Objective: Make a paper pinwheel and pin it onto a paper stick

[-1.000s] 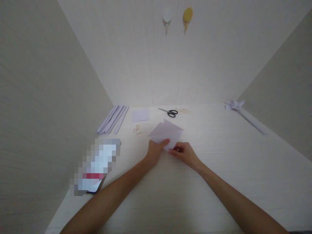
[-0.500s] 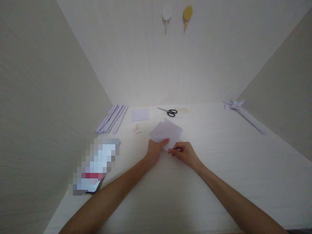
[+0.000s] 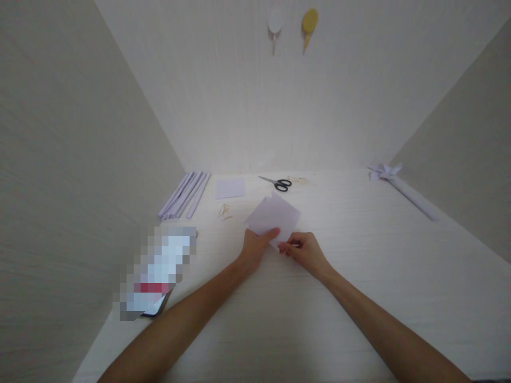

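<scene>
- Seen from above: a worktop (image 3: 259,324) with a folded-looking paper (image 3: 271,211) near its middle, its top edge notched. Take the paper as the clock's centre, with 12 toward the back wall (image 3: 223,101).
- The left hand (image 3: 253,250), at 7 o'clock, is closed on the paper: thumb flat on top, the other fingers hidden beneath.
- The right hand (image 3: 307,254), between 4 and 5 o'clock, is curled nearly closed, thumb and finger seeming to pinch the paper's near corner. Whether something small is in that pinch too, I cannot tell.
- Doing this well, in my judgement: let the left thumb press firmly without creasing the paper, and work the corner with fingertips only. The thumb is best near the pinch, so the paper neither twists nor tears.
- Hands: two. Held paper: one piece by its outline, though the layers cannot be counted.
- Scissors (image 3: 281,184): one pair, at 12 o'clock.
- Flat sheet (image 3: 230,188): one visible outline, at 10 o'clock; possibly a stack.
- Rolls (image 3: 186,196) of paper: about half a dozen, between 9 and 10, overlapping too much for a sure count.
- Small heaps of pale bits: two, the near heap (image 3: 224,211) at 9 and the far heap (image 3: 298,180) at 1; pieces too small to count.
- Phone (image 3: 163,274): one, blurred over, at 8.
- Bow-topped stick (image 3: 413,198): one, near 3.
- Hooks: two, high at 12, a white hook (image 3: 274,22) and a yellow hook (image 3: 310,21).
</scene>
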Action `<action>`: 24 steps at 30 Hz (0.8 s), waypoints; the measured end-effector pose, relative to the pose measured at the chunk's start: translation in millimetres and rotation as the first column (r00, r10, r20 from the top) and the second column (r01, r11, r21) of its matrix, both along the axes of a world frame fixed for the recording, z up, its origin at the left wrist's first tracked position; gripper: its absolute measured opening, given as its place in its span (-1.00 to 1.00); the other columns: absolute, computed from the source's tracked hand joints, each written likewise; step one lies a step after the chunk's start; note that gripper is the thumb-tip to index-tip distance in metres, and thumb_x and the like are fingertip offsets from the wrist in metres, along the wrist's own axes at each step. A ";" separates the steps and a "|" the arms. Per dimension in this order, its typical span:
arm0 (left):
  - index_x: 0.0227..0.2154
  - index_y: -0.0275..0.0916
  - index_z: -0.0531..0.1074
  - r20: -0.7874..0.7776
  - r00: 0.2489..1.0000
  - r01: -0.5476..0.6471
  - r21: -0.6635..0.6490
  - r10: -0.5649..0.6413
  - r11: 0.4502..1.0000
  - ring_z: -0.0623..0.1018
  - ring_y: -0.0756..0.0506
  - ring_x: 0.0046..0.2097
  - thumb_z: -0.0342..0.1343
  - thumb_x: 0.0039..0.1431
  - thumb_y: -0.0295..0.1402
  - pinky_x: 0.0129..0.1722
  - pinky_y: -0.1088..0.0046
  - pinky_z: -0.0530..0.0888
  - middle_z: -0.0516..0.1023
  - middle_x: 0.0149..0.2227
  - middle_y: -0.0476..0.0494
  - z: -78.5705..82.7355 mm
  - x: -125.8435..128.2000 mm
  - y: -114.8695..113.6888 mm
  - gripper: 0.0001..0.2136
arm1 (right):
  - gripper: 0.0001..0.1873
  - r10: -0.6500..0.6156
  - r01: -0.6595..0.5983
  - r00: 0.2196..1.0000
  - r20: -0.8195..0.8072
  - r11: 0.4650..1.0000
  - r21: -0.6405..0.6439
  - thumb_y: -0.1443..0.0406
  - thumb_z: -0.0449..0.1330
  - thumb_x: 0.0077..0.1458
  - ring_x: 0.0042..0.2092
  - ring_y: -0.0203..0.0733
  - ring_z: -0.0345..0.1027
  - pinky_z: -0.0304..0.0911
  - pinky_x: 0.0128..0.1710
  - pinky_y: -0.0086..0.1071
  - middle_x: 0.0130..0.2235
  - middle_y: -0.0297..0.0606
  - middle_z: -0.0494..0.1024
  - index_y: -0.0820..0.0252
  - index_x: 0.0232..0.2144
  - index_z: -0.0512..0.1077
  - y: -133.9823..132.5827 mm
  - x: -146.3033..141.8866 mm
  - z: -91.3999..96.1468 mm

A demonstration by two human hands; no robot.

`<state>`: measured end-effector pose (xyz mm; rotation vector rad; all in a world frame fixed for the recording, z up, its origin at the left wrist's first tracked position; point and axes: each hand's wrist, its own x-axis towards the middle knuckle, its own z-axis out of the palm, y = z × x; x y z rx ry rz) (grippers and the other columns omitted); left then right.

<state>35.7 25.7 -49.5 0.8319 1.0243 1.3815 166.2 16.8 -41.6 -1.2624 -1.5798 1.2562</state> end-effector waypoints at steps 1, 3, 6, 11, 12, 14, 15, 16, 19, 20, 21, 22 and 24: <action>-0.37 -0.32 0.47 0.002 1.000 -0.003 -0.005 0.003 1.000 0.47 -0.03 -0.41 0.25 -0.29 -0.40 -0.37 0.42 0.41 0.53 -0.39 -0.11 -0.3 -0.1 0.1 -0.70 | -0.78 -0.003 0.003 1.000 0.002 1.000 0.001 0.21 0.16 -0.18 -0.60 -0.38 0.18 0.08 -0.61 -0.49 -0.64 -0.32 0.40 0.26 -0.69 0.36 -0.2 -0.1 0.5; -0.37 -0.32 0.47 0.002 1.000 -0.011 -0.010 0.011 1.000 0.47 -0.03 -0.41 0.25 -0.29 -0.38 -0.36 0.41 0.41 0.53 -0.40 -0.11 -1.3 -0.6 0.4 -0.70 | -0.76 -0.007 0.007 1.000 0.008 1.000 0.002 0.20 0.15 -0.16 -0.63 -0.39 0.15 0.04 -0.64 -0.50 -0.66 -0.35 0.36 0.26 -0.67 0.36 -0.3 -0.4 1.2; -0.37 -0.32 0.47 0.005 1.000 -0.017 -0.004 0.017 1.000 0.48 -0.05 -0.39 0.25 -0.28 -0.36 -0.33 0.39 0.41 0.53 -0.38 -0.13 -2.9 -1.3 0.9 -0.70 | -0.75 -0.007 0.007 1.000 0.022 1.000 0.005 0.18 0.16 -0.16 -0.65 -0.41 0.09 0.00 -0.67 -0.51 -0.69 -0.38 0.32 0.26 -0.66 0.36 0.0 -1.1 -0.6; -0.43 -0.33 0.47 -0.006 1.000 0.001 0.001 -0.001 1.000 0.48 -0.03 -0.38 0.26 -0.31 -0.37 -0.33 0.41 0.41 0.53 -0.39 -0.12 -2.6 0.4 0.6 -0.73 | -0.78 0.016 -0.016 0.999 0.038 1.000 0.015 0.21 0.20 -0.21 -0.63 -0.39 0.10 -0.01 -0.66 -0.50 -0.68 -0.37 0.33 0.29 -0.66 0.41 0.8 -2.1 -8.2; -0.45 -0.33 0.47 -0.005 1.000 0.007 -0.002 -0.007 1.000 0.47 -0.03 -0.40 0.26 -0.32 -0.36 -0.35 0.42 0.41 0.53 -0.41 -0.12 -2.6 1.0 0.7 -0.73 | -0.78 0.019 -0.019 0.999 0.037 1.000 0.017 0.21 0.20 -0.20 -0.63 -0.39 0.10 -0.01 -0.65 -0.50 -0.69 -0.37 0.33 0.29 -0.66 0.42 1.0 -1.8 -9.0; -0.48 -0.34 0.46 -0.002 1.000 0.006 -0.009 -0.006 1.000 0.46 -0.03 -0.44 0.26 -0.31 -0.35 -0.40 0.43 0.40 0.52 -0.44 -0.11 -3.2 1.6 1.7 -0.75 | -0.77 0.011 -0.012 1.000 0.027 1.000 0.020 0.21 0.17 -0.17 -0.63 -0.39 0.11 -0.01 -0.65 -0.50 -0.69 -0.36 0.33 0.29 -0.66 0.43 1.4 -0.9 -9.1; -0.49 -0.34 0.46 -0.004 1.000 -0.002 -0.012 0.002 1.000 0.45 -0.03 -0.45 0.25 -0.30 -0.33 -0.42 0.43 0.39 0.51 -0.47 -0.11 -3.9 1.5 2.6 -0.76 | -0.76 0.002 -0.002 1.000 0.020 1.000 0.020 0.21 0.17 -0.16 -0.63 -0.39 0.11 0.00 -0.65 -0.50 -0.69 -0.35 0.33 0.29 -0.66 0.43 1.6 -0.4 -8.4; -0.51 -0.34 0.46 -0.007 1.000 -0.016 -0.015 0.016 1.000 0.45 -0.03 -0.46 0.24 -0.29 -0.32 -0.43 0.44 0.39 0.50 -0.49 -0.10 -4.7 1.1 3.7 -0.77 | -0.76 -0.011 0.011 1.000 0.012 1.000 0.018 0.21 0.16 -0.16 -0.64 -0.39 0.11 -0.01 -0.66 -0.51 -0.69 -0.35 0.33 0.29 -0.67 0.43 1.6 0.1 -7.5; -0.57 -0.33 0.44 -0.026 0.997 -0.070 -0.014 0.070 0.997 0.44 -0.02 -0.46 0.22 -0.27 -0.29 -0.44 0.47 0.37 0.47 -0.55 -0.07 -7.6 -1.5 7.6 -0.80 | -0.76 -0.055 0.055 0.998 -0.024 0.998 0.012 0.21 0.17 -0.17 -0.67 -0.42 0.07 -0.06 -0.70 -0.52 -0.72 -0.39 0.28 0.28 -0.69 0.39 1.2 0.7 -4.1; -0.58 -0.33 0.43 -0.034 0.996 -0.088 -0.010 0.088 0.996 0.44 -0.02 -0.45 0.22 -0.26 -0.29 -0.43 0.48 0.36 0.46 -0.56 -0.07 -8.4 -2.5 8.6 -0.80 | -0.76 -0.070 0.071 0.997 -0.040 0.997 0.009 0.21 0.17 -0.17 -0.69 -0.42 0.04 -0.07 -0.71 -0.52 -0.74 -0.42 0.25 0.27 -0.69 0.38 1.0 0.7 -3.2; -0.58 -0.33 0.43 -0.043 0.994 -0.105 -0.006 0.105 0.994 0.44 -0.02 -0.45 0.22 -0.26 -0.29 -0.43 0.48 0.36 0.46 -0.56 -0.06 -9.0 -3.3 9.4 -0.80 | -0.76 -0.086 0.087 0.995 -0.056 0.996 0.006 0.21 0.17 -0.17 -0.70 -0.43 0.02 -0.09 -0.72 -0.52 -0.76 -0.44 0.23 0.27 -0.69 0.37 0.8 0.6 -2.6; -0.57 -0.33 0.43 -0.051 0.992 -0.118 -0.002 0.118 0.993 0.44 -0.01 -0.45 0.22 -0.26 -0.29 -0.42 0.48 0.36 0.46 -0.56 -0.06 -9.2 -4.0 9.8 -0.80 | -0.75 -0.104 0.104 0.992 -0.075 0.995 0.003 0.20 0.17 -0.16 -0.71 -0.44 0.01 -0.10 -0.73 -0.52 -0.77 -0.45 0.21 0.27 -0.70 0.36 0.7 0.6 -2.4; -0.56 -0.33 0.44 -0.069 0.989 -0.130 0.002 0.129 0.992 0.43 0.00 -0.46 0.21 -0.24 -0.28 -0.42 0.48 0.35 0.46 -0.56 -0.05 -8.3 -4.7 9.2 -0.80 | -0.74 -0.145 0.145 0.982 -0.117 0.989 -0.002 0.18 0.16 -0.15 -0.73 -0.44 0.00 -0.11 -0.74 -0.52 -0.78 -0.46 0.19 0.26 -0.68 0.34 0.9 0.7 -3.0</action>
